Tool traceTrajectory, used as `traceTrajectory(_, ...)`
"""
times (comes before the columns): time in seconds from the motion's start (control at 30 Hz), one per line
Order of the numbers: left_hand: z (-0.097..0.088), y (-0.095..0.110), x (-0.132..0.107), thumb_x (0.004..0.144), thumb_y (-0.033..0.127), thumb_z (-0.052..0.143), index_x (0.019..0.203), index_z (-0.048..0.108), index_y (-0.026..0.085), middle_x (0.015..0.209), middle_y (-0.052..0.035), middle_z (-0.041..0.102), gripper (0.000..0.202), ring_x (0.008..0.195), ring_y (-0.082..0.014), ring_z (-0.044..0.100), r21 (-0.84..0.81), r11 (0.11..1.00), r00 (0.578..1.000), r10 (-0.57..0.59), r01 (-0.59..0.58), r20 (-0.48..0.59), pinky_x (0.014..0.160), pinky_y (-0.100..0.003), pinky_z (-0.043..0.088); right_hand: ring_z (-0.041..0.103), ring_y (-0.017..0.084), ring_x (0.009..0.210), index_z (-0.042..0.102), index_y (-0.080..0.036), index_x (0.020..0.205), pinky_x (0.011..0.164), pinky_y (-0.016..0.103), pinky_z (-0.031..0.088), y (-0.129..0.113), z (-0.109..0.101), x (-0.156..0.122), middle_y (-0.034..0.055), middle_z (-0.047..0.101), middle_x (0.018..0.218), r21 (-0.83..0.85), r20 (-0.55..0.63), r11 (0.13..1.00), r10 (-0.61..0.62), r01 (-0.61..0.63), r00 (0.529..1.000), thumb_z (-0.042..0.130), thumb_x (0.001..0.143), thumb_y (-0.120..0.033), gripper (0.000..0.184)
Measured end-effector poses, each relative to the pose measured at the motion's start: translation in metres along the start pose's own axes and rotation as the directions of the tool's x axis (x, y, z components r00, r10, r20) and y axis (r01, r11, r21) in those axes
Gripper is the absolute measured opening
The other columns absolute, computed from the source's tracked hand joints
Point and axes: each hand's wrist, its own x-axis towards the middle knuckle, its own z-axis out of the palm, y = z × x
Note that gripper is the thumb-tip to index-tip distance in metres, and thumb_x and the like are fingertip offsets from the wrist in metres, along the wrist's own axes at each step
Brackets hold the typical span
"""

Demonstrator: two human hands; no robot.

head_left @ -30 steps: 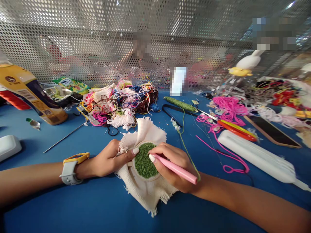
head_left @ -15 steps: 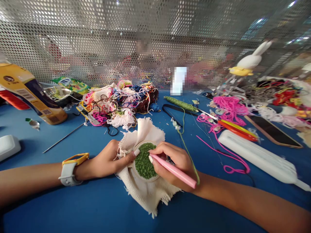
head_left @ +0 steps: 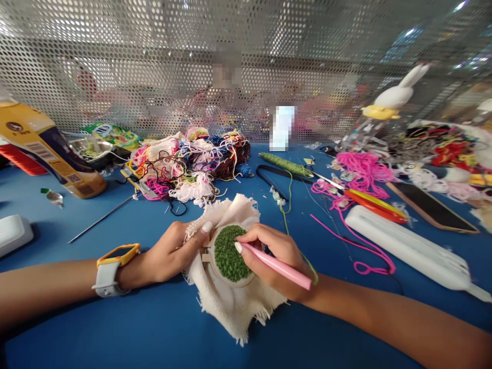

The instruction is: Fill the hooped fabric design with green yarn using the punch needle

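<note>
My left hand (head_left: 169, 253) grips the left edge of a small round embroidery hoop and its cream cloth (head_left: 239, 310), thumb on top. Inside the hoop, a circle is filled with dense green yarn loops (head_left: 228, 254). Held like a pen in my right hand (head_left: 280, 251) is a pink punch needle (head_left: 286, 271), its front end over the upper part of the green loops. Whether its tip is in the fabric is hidden by my fingers. From its back end, green yarn (head_left: 285, 221) leads past my wrist to a green skein (head_left: 284, 164).
A tangled yarn heap (head_left: 200, 166) lies behind the cloth. Pink yarn (head_left: 363, 174), scissors (head_left: 378, 205), a phone (head_left: 434, 207) and a white elongated case (head_left: 407, 248) are right. Leftward are a long metal needle (head_left: 100, 219) and a tilted bottle (head_left: 57, 151). A perforated metal screen (head_left: 154, 66) stands behind.
My left thumb has shifted up and left, off the green loops onto the cloth by the hoop's edge. The cloth's top fold has dropped lower. My right hand has barely moved.
</note>
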Motion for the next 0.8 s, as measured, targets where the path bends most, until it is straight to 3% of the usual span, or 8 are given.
traceTrajectory(0.17, 0.0003, -0.006, 0.0025, 0.094, 0.042, 0.038, 0.081, 0.056, 0.014, 0.069, -0.0007, 0.055, 0.036, 0.059, -0.0106, 0.045, -0.044, 0.999, 0.991, -0.005, -0.001, -0.136, 0.05, -0.019, 0.041, 0.056, 0.01, 0.06, 0.059, -0.017, 0.08, 0.057, 0.023, 0.044, 0.0044, 0.0019, -0.001, -0.001, 0.059, 0.068, 0.021, -0.002, 0.993, 0.115, -0.115, 0.993, 0.053, 0.082, -0.015, 0.006)
traceTrajectory(0.3, -0.0011, -0.0084, 0.0022, 0.095, 0.046, 0.033, 0.105, 0.06, 0.015, 0.085, -0.0034, 0.066, 0.042, 0.066, -0.0139, 0.055, -0.1, 0.995, 0.989, -0.036, 0.022, -0.141, 0.058, -0.021, 0.048, 0.057, 0.01, 0.061, 0.059, -0.017, 0.081, 0.058, 0.022, 0.045, 0.0066, 0.0029, -0.002, -0.0013, 0.06, 0.068, 0.034, -0.023, 0.989, 0.144, -0.143, 0.989, 0.053, 0.082, -0.016, 0.006)
traceTrajectory(0.37, -0.0018, -0.0093, 0.0025, 0.095, 0.047, 0.031, 0.121, 0.054, 0.016, 0.104, -0.0059, 0.067, 0.047, 0.085, -0.0186, 0.061, -0.093, 0.995, 0.988, -0.06, 0.047, -0.141, 0.072, -0.025, 0.051, 0.057, 0.01, 0.061, 0.059, -0.018, 0.082, 0.058, 0.022, 0.046, 0.0072, 0.0034, -0.0027, -0.0012, 0.061, 0.07, 0.038, -0.026, 0.989, 0.147, -0.146, 0.989, 0.054, 0.082, -0.015, 0.006)
traceTrajectory(0.43, -0.0024, -0.0102, 0.0037, 0.094, 0.047, 0.035, 0.134, 0.044, 0.015, 0.125, -0.0089, 0.058, 0.053, 0.109, -0.0242, 0.055, -0.081, 0.995, 0.986, -0.075, 0.063, -0.152, 0.09, -0.03, 0.047, 0.058, 0.011, 0.062, 0.06, -0.018, 0.082, 0.058, 0.022, 0.046, 0.0073, 0.0035, -0.0031, -0.0012, 0.062, 0.07, 0.04, -0.017, 0.988, 0.147, -0.146, 0.989, 0.054, 0.082, -0.015, 0.006)
traceTrajectory(0.5, -0.0027, -0.0105, 0.0053, 0.091, 0.046, 0.043, 0.141, 0.033, 0.014, 0.135, -0.0112, 0.051, 0.061, 0.12, -0.0272, 0.048, -0.114, 0.99, 0.987, -0.095, 0.08, -0.132, 0.099, -0.035, 0.042, 0.058, 0.011, 0.062, 0.06, -0.018, 0.082, 0.058, 0.022, 0.046, 0.0067, 0.0033, -0.003, -0.001, 0.062, 0.07, 0.04, -0.005, 0.989, 0.14, -0.14, 0.99, 0.054, 0.082, -0.016, 0.006)
traceTrajectory(0.57, -0.0028, -0.0097, 0.0068, 0.088, 0.042, 0.051, 0.142, 0.028, 0.016, 0.131, -0.0117, 0.054, 0.065, 0.116, -0.0269, 0.052, -0.181, 0.98, 0.992, -0.096, 0.079, -0.082, 0.098, -0.037, 0.043, 0.058, 0.011, 0.062, 0.06, -0.018, 0.081, 0.058, 0.023, 0.046, 0.0058, 0.0027, -0.0024, -0.0008, 0.062, 0.07, 0.041, 0.002, 0.991, 0.126, -0.126, 0.992, 0.054, 0.082, -0.016, 0.006)
traceTrajectory(0.63, -0.0026, -0.0085, 0.008, 0.086, 0.037, 0.056, 0.138, 0.034, 0.019, 0.124, -0.0092, 0.058, 0.06, 0.11, -0.0241, 0.055, -0.218, 0.975, 0.996, -0.06, 0.045, -0.063, 0.094, -0.034, 0.046, 0.058, 0.011, 0.062, 0.06, -0.018, 0.081, 0.058, 0.023, 0.046, 0.0048, 0.0019, -0.0019, -0.0006, 0.062, 0.071, 0.044, 0.003, 0.992, 0.115, -0.115, 0.993, 0.054, 0.082, -0.016, 0.007)
traceTrajectory(0.8, -0.0012, -0.0095, 0.01, 0.087, 0.031, 0.056, 0.126, 0.044, 0.021, 0.108, -0.0057, 0.06, 0.042, 0.095, -0.0178, 0.058, -0.277, 0.961, 0.995, -0.045, 0.018, -0.093, 0.081, -0.024, 0.05, 0.055, 0.01, 0.06, 0.06, -0.017, 0.079, 0.057, 0.022, 0.044, 0.0029, 0.0006, -0.0022, -0.0004, 0.06, 0.069, 0.043, -0.005, 0.995, 0.093, -0.093, 0.996, 0.053, 0.082, -0.015, 0.007)
